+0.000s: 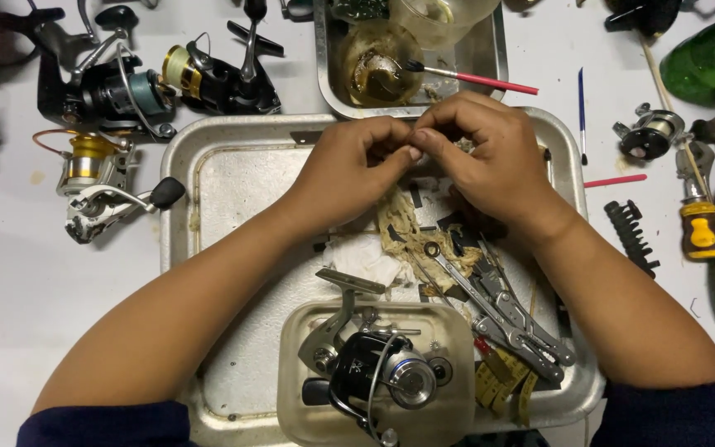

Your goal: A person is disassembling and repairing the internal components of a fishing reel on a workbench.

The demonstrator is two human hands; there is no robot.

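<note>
My left hand (349, 170) and my right hand (490, 157) meet fingertip to fingertip over the far part of a large metal tray (208, 178). Both pinch a small part between them; the fingers hide it, so I cannot tell what it is. Below the hands lie a stained rag (403, 236), white tissue (366, 261), a wrench and locking pliers (511, 319). A silver and black spinning reel (374, 368) rests in a shallow clear dish (295, 397) at the tray's near edge.
Several fishing reels (117, 91) lie on the white table at the left. A smaller metal pan (490, 50) behind the tray holds a jar and a pink-handled brush (477, 79). A screwdriver (699, 223), bit holder (631, 236), small reel (647, 136) and green bottle (709, 58) sit right.
</note>
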